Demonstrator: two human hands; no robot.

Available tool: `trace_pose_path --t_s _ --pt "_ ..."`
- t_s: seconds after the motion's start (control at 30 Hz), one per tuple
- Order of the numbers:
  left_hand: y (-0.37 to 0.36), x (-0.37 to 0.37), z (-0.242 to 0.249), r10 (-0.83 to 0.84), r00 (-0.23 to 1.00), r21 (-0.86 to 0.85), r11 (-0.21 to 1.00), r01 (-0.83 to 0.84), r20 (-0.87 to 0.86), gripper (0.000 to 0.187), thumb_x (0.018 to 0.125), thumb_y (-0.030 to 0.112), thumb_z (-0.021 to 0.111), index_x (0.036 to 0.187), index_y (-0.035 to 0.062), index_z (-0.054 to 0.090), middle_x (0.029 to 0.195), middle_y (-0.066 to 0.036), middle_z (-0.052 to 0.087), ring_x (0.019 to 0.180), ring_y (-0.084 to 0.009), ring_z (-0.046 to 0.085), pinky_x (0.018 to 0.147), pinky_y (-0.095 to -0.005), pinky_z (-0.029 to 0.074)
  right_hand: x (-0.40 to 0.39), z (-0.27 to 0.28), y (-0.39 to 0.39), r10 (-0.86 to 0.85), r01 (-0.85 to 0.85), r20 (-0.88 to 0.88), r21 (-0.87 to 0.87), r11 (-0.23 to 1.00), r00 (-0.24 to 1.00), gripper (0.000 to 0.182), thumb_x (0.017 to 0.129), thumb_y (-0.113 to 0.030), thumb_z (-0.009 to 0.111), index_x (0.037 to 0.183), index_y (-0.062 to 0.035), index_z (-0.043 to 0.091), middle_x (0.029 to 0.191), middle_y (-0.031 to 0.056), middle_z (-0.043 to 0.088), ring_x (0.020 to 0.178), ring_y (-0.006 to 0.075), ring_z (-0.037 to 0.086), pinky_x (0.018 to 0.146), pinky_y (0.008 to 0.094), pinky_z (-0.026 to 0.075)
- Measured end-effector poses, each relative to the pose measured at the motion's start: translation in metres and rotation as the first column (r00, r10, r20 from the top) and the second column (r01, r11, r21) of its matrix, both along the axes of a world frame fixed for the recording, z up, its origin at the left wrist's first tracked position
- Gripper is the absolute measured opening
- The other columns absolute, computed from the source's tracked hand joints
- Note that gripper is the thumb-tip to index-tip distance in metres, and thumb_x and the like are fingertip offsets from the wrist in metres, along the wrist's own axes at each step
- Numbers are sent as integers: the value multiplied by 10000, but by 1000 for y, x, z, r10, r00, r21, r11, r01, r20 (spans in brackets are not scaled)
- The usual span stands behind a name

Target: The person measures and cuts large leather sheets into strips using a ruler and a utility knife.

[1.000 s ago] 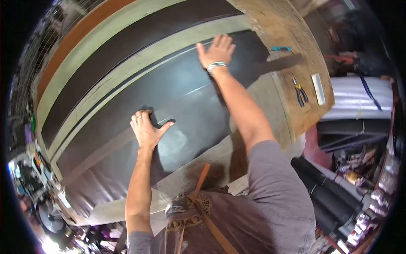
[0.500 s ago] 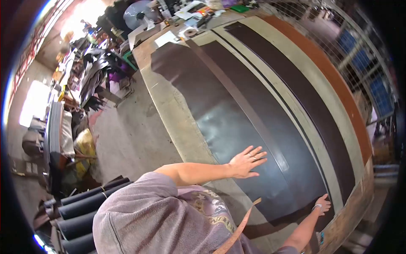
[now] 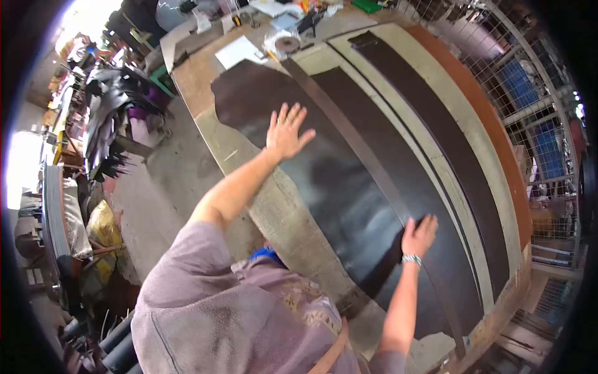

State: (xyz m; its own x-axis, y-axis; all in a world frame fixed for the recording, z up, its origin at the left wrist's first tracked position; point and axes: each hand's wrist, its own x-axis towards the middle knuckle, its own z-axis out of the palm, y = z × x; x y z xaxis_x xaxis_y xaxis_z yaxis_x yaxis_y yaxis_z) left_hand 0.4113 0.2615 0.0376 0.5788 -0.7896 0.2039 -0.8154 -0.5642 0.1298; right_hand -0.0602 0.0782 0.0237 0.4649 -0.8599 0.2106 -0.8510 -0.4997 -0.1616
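Observation:
A large dark brown leather sheet with an uneven left edge lies spread over the worktable. Along its length runs a long, narrow, flat brown strip, from the far edge toward the near end. My left hand is open, fingers spread, over the far left part of the leather. Closer to me, my right hand is open too, its palm down beside the strip, fingers pointing away. A bracelet circles that wrist.
Right of the sheet lie a narrower dark leather piece and an orange-brown one. A tape roll and white paper sit at the far end. A wire-mesh fence borders the right side.
My left hand has moved far up the leather. My right hand has left the near right corner and come up and left to the strip. The view has shifted slightly.

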Motion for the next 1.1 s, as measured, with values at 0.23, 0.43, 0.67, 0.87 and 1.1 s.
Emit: trace_pose_path --t_s 0.23,0.43,0.67,0.87,1.1 --pt "-39 62 -1 33 999 -148 988 -33 -8 734 988 547 545 1531 69 418 1614 -131 371 1522 -377 262 1230 -535 221 191 24 33 233 -233 219 -25 972 948 659 841 -384 773 1333 3 566 1312 242 558 1209 436 513 1030 531 415" --pt "-97 118 7 -79 995 -462 881 98 60 429 913 262 687 1253 7 623 1277 -151 597 1230 -363 523 1039 -480 407 247 35 34 171 -190 130 143 971 977 692 807 -373 820 1349 -22 571 1263 180 541 1147 382 497 979 496 435" --pt "-196 124 23 -29 990 -102 995 15 -135 397 861 286 730 1132 2 671 1256 -192 616 1257 -364 527 1017 -477 449 260 65 -6 252 -220 -38 376 900 967 778 633 -460 931 1140 7 571 1163 180 581 1086 377 534 952 467 469" --pt "-222 133 20 122 954 -110 981 -158 -274 360 751 186 743 1055 -5 717 1209 -217 656 1230 -373 575 1021 -467 472 262 63 -31 392 -339 -44 420 842 919 658 708 -462 892 1031 22 585 1021 200 618 979 397 607 845 494 513" --pt "-237 150 17 116 913 -107 979 -171 -391 306 747 181 717 1003 15 741 1096 -197 716 1133 -367 650 993 -453 483 259 73 -26 365 -359 55 361 860 929 569 709 -378 910 957 11 576 923 158 593 847 350 608 759 464 518"
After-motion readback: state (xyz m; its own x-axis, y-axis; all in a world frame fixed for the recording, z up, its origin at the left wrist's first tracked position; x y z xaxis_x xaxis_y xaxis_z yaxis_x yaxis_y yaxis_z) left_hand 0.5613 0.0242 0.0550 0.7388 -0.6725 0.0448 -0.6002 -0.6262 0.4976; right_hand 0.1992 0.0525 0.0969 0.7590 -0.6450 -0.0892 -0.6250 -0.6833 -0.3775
